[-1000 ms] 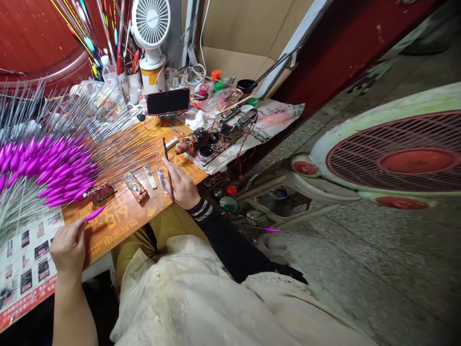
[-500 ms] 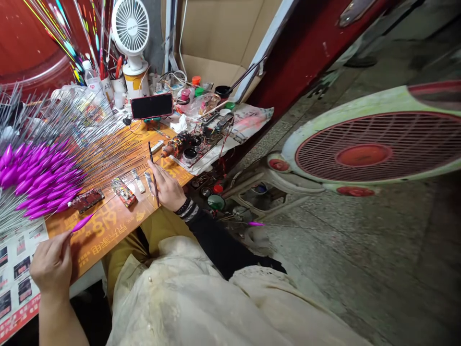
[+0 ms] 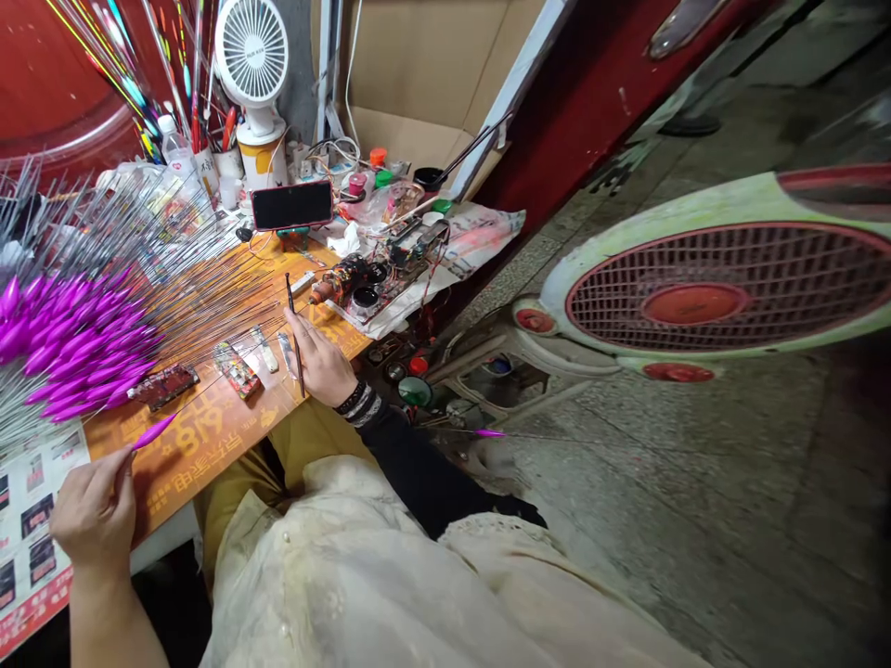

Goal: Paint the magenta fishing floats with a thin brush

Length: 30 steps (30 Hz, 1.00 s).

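Near the table's front left edge, my left hand (image 3: pixel 97 506) pinches the lower end of a magenta float (image 3: pixel 154 431), which points up and to the right. My right hand (image 3: pixel 321 364) is closed on a thin dark brush (image 3: pixel 295 339), held nearly upright over the table edge. Left of the brush, a paint-spotted block (image 3: pixel 238 370) and small pale pieces lie on the orange surface. A dark, paint-crusted block (image 3: pixel 165 387) sits just beyond the held float. Many magenta floats (image 3: pixel 76 348) with long thin stems are massed at the left.
A phone (image 3: pixel 292 206) leans in front of a small white fan (image 3: pixel 251 56). Paint pots and a cluttered device (image 3: pixel 362 283) stand at the table's right corner. Beyond the table, a large green-rimmed fan (image 3: pixel 696 297) is at the right. Another magenta float (image 3: pixel 490 433) is beside my right sleeve.
My left hand and the float it holds have shifted slightly left in the picture. The whole scene has shifted slightly left too. Both hands keep their grips.
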Each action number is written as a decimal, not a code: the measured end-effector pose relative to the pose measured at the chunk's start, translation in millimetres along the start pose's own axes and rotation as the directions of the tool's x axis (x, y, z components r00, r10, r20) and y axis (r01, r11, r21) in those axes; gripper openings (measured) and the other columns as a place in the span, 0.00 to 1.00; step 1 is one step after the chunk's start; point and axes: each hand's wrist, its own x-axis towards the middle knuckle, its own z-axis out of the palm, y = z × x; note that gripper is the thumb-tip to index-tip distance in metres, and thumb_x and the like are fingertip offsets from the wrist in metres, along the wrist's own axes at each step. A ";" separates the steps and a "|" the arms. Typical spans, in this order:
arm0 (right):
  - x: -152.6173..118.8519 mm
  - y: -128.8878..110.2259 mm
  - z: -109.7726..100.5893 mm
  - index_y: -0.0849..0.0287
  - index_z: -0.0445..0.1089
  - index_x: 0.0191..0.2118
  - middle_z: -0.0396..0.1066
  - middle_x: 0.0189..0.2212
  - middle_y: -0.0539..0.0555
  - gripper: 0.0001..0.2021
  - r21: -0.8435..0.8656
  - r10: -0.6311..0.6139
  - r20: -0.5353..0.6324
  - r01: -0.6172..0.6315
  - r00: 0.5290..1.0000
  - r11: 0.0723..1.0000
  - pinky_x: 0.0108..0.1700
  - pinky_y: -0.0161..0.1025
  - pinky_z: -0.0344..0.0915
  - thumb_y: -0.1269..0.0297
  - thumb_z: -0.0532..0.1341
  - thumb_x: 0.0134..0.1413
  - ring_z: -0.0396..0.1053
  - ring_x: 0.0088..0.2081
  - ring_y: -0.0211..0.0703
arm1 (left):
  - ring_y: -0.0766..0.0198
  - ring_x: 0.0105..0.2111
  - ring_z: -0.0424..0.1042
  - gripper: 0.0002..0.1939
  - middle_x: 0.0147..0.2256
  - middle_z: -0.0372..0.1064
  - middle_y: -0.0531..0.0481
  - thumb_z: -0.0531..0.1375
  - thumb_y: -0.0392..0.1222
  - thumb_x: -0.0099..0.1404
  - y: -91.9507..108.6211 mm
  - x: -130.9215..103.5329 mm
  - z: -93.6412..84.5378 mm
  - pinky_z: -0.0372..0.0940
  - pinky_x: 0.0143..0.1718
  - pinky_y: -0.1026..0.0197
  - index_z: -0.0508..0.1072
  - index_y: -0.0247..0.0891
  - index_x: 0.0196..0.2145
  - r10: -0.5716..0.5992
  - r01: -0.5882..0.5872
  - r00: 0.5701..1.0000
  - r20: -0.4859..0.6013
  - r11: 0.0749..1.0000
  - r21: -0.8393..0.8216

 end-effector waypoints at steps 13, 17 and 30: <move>-53.3 -47.4 18.7 0.55 0.58 0.70 0.77 0.54 0.62 0.26 0.131 -0.123 -0.302 0.169 0.945 0.977 0.58 0.51 0.73 0.68 0.52 0.69 0.75 0.54 0.51 | 0.59 0.35 0.74 0.09 0.35 0.79 0.46 0.59 0.36 0.71 21.3 -0.8 -2.0 0.67 0.40 0.57 0.81 0.40 0.42 -0.162 0.162 0.970 0.180 0.987 0.017; -76.2 -85.4 42.2 0.60 0.57 0.71 0.79 0.48 0.62 0.29 0.221 -0.380 -0.244 0.433 0.892 0.874 0.51 0.48 0.76 0.70 0.54 0.66 0.77 0.49 0.50 | 0.59 0.35 0.74 0.09 0.35 0.79 0.46 0.59 0.38 0.71 25.0 -1.2 -3.4 0.66 0.40 0.57 0.81 0.41 0.41 -0.198 0.203 0.962 0.187 0.979 -0.004; -85.3 -105.1 60.2 0.54 0.63 0.68 0.78 0.51 0.59 0.29 0.183 -0.360 -0.134 0.380 0.923 0.907 0.55 0.45 0.73 0.76 0.57 0.63 0.76 0.53 0.48 | 0.59 0.34 0.72 0.08 0.32 0.78 0.47 0.59 0.36 0.71 28.8 -0.5 -4.4 0.64 0.39 0.57 0.80 0.40 0.40 -0.150 0.152 0.975 0.162 0.988 0.001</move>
